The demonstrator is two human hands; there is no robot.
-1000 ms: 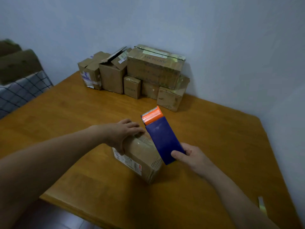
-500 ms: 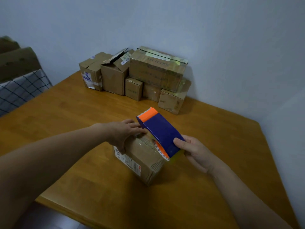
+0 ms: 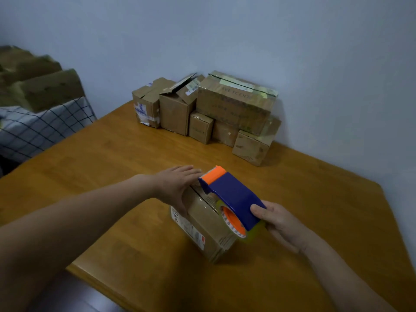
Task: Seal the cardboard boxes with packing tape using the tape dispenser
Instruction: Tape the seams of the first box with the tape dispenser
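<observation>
A small cardboard box (image 3: 202, 224) with a printed label on its side lies on the wooden table (image 3: 112, 158) in front of me. My left hand (image 3: 177, 185) rests flat on the box's far left end, fingers straight, thumb down the side. My right hand (image 3: 279, 221) grips the rear of a blue tape dispenser (image 3: 234, 197) with an orange blade guard and an orange-cored tape roll. The dispenser is tilted over the box top, its orange front end close to my left fingertips at the box's far edge.
A pile of several cardboard boxes (image 3: 234, 102) stands against the wall at the table's far side, one with open flaps. Beyond the table's left edge lie a checked cloth (image 3: 42, 127) and more boxes (image 3: 47, 88). The walls close off the back and right.
My right hand has tipped the dispenser forward and down from upright, bringing its orange front end to the box's far edge. My left hand has stayed on the box.
</observation>
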